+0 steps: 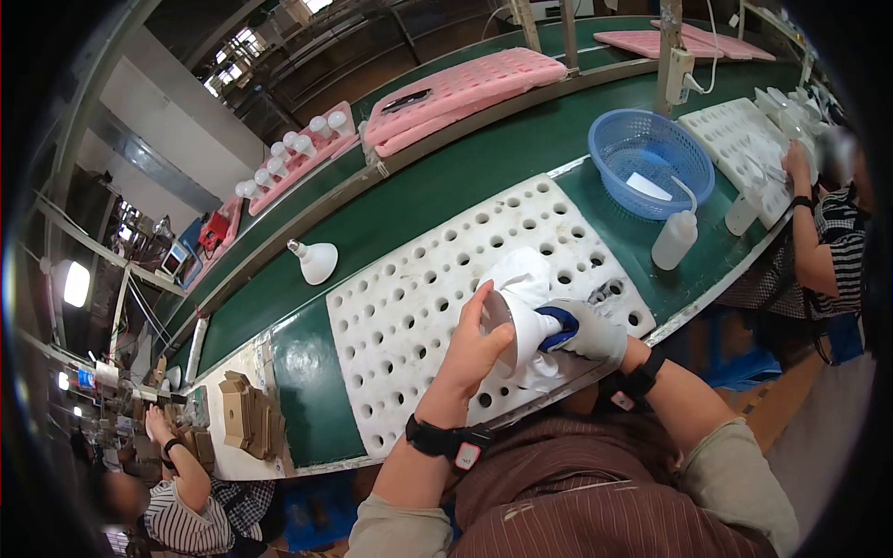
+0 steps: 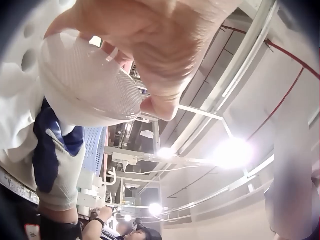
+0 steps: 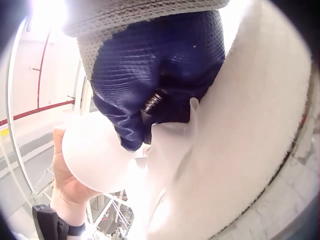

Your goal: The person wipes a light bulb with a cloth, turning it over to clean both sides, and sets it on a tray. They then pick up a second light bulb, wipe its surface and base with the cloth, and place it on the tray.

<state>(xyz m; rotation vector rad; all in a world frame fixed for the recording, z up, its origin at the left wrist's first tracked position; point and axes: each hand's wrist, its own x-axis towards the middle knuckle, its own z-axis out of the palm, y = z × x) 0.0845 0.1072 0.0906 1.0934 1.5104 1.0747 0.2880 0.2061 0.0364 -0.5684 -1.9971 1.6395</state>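
A green bench (image 1: 395, 219) curves across my head view, a white foam tray (image 1: 423, 377) with rows of holes lying on it beneath both hands. My left hand (image 1: 476, 342), bare, is spread over the wide face of a white lamp (image 1: 527, 327), thumb and fingers gripping its rim. My right hand (image 1: 588, 333), gloved, is clenched around the lamp's narrow end, and the right wrist view shows the metal screw thread between its fingers. So the lamp sits tilted between the two hands, above the tray. A crumpled white cloth (image 1: 521, 272) reaches the gloved fingertips; whether they pinch it too, I can't tell. Beyond the left hand, leftward, lies a second lamp (image 1: 319, 263); beyond the right, a blue basket (image 1: 609, 177) and a squeeze bottle (image 1: 677, 240).
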